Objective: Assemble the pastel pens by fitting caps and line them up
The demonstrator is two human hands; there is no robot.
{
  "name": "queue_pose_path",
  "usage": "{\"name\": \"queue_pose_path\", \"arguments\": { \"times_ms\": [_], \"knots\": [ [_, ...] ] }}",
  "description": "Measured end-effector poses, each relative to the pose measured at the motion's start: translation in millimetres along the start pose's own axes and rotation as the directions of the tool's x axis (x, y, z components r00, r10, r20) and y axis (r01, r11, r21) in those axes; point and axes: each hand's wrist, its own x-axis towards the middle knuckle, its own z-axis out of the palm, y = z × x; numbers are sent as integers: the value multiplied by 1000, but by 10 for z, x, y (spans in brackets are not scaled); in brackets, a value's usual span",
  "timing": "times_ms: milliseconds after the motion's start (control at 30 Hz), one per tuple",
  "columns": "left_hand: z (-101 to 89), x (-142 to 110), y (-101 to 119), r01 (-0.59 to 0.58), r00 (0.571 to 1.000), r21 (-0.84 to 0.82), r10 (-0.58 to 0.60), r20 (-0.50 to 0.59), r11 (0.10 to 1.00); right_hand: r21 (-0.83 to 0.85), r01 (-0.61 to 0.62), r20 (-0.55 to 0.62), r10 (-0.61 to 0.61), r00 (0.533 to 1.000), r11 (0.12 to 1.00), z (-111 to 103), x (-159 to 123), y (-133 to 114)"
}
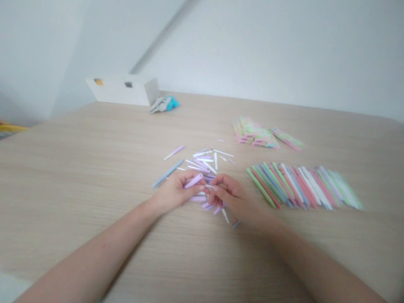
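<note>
My left hand [173,191] is closed around a purple pen barrel [193,181], which points up and to the right. Close beside it, the fingers of my right hand [233,197] pinch a thin white pen part [208,186]; blur hides its exact shape. Under and around both hands lies a loose heap of pen parts, among them purple barrels [198,198] and white tubes [216,161]. A blue-grey pen [167,173] rests left of the heap. Behind it is a purple pen piece with a white tip [174,152].
To the right, a row of green, red, white and blue pens [303,187] lies side by side. Small pink-and-green packets [254,134] are stacked farther back. A white box [121,90] stands at the table's [94,168] far left, beside a grey-and-blue crumpled item [164,104].
</note>
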Motion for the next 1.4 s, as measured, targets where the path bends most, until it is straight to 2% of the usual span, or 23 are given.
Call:
{"name": "queue_pose_path", "arguments": {
  "times_ms": [267,500,667,1100,1400],
  "knots": [
    [-16,14,-52,-37,998,33,36,44,999,-42,-18,-65,15,998,999,-13,15,-25],
    [-33,-5,0,81,993,45,-84,78,996,39,-15,-177,22,984,999,-56,4,-96],
    [-31,4,-32,136,987,35,-138,81,990,4,-17,-149,17,989,1000,-44,2,-108],
    [-30,14,-16,54,990,84,-64,124,995,-46,-13,-85,9,996,999,-35,34,16],
    [-24,7,-56,44,991,88,-55,123,995,79,-79,-72,85,994,994,-37,30,-31]
  ]
}}
